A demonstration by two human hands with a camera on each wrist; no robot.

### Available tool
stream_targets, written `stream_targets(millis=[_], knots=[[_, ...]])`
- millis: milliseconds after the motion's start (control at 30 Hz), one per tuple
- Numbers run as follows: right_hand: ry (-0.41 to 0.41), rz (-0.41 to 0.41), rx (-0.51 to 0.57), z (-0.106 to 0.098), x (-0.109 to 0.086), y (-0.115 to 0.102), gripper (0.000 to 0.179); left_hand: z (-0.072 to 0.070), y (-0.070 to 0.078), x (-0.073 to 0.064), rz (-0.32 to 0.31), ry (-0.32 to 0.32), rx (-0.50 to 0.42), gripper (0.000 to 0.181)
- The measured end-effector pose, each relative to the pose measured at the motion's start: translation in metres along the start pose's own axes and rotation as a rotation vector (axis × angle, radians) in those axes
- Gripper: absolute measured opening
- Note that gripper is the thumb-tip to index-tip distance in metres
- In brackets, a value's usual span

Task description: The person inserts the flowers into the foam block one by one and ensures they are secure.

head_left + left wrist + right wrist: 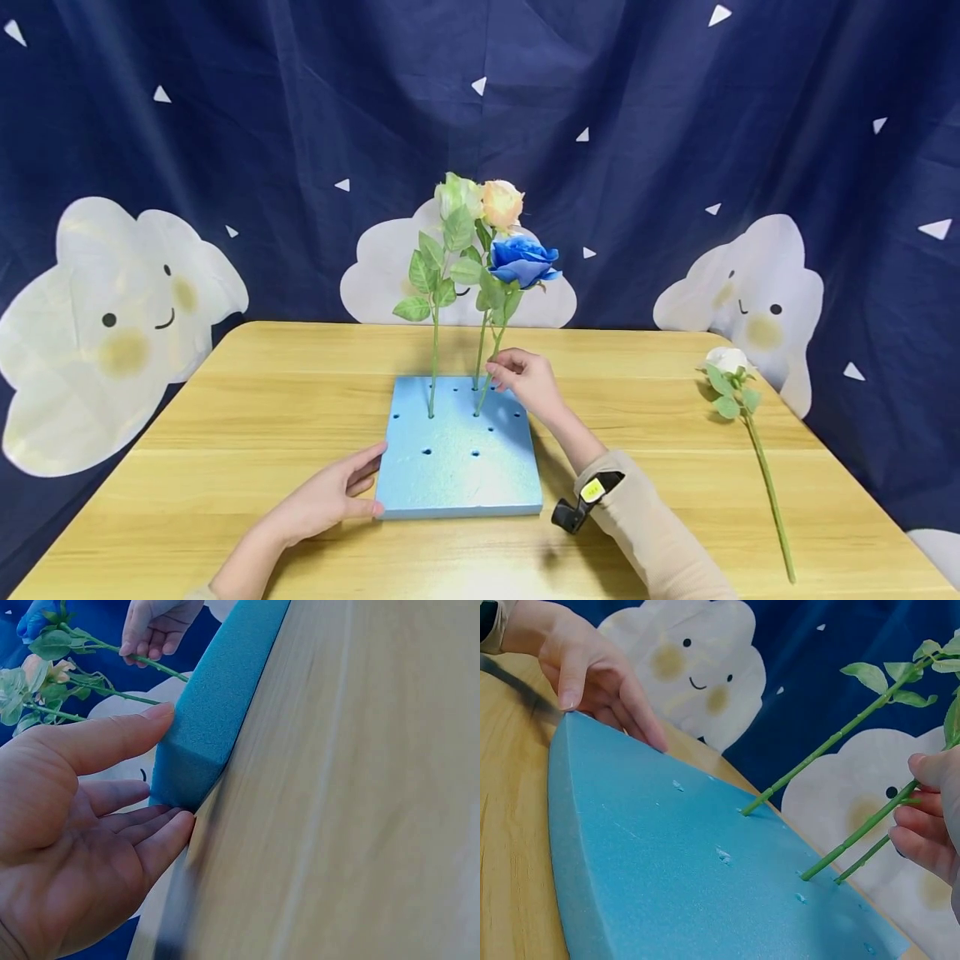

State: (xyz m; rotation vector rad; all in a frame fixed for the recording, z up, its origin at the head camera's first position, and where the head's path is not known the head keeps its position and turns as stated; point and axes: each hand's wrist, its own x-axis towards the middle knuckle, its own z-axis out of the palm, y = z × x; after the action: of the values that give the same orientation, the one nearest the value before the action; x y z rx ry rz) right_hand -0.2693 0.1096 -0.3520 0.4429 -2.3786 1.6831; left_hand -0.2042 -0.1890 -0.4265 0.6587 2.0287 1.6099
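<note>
A square blue foam block [457,454] with several holes lies on the wooden table [255,400]. Three roses stand in its far holes: a pale green one [457,196], a peach one [501,202] and a blue one [522,260]. My right hand [501,367] pinches the blue rose's stem [855,840] a little above the block [667,870], thumb and fingers [919,825] curled round it. My left hand [367,483] lies against the block's near left corner [217,705], with the straight thumb [112,735] on top and the straight fingers along the side.
A white rose [729,361] lies on the table at the right, its long stem [772,500] pointing toward the front edge. A dark blue curtain with cloud faces [120,317] hangs behind the table. A wrist camera [581,504] sits on my right sleeve.
</note>
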Motion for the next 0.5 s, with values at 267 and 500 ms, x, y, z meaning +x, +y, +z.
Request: stream_targets(millis=[267,500], knots=[[0.020,-0.021,-0.005,-0.012,-0.003,0.003,0.016,0.000,-0.001,0.000,-0.024,0.023,0.029,0.091],[0.061,0.001,0.021,-0.045,-0.006,0.018,0.017,-0.001,0.000,0.002,-0.024,0.000,0.029,0.088]])
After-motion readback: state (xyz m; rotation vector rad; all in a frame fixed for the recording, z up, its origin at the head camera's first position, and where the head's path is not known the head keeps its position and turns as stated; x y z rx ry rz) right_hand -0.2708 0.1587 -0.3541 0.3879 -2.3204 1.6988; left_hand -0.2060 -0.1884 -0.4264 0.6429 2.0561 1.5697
